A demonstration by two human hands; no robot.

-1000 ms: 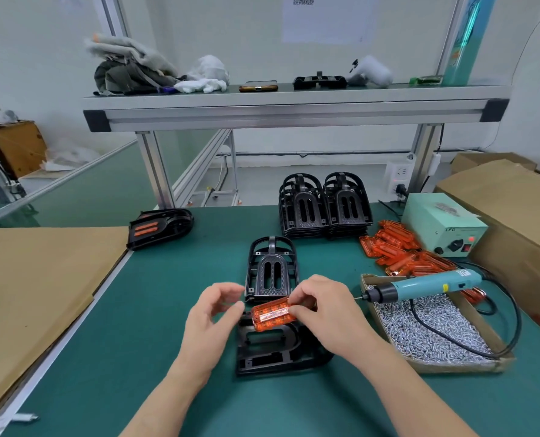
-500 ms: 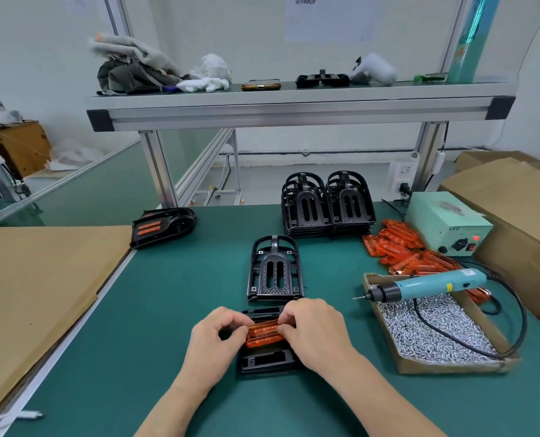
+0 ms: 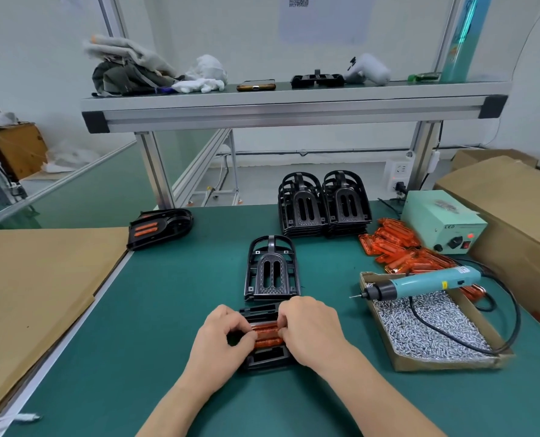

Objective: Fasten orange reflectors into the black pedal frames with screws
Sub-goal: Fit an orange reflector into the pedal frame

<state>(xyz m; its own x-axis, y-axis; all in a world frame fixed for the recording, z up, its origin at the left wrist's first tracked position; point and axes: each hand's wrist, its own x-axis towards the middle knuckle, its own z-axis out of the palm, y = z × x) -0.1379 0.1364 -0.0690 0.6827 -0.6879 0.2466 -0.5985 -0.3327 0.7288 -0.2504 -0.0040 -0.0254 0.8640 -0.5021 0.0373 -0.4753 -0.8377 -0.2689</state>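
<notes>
Lowered reflector (image 3: 267,335) sits in pedal frame (image 3: 267,357); left hand (image 3: 221,342), right hand (image 3: 309,332) pinch its ends.

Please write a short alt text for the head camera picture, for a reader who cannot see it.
The left hand and right hand hold an orange reflector against a black pedal frame on a green table. To the right, an electric screwdriver rests on a box of screws, with loose reflectors and stacked frames behind.
</notes>
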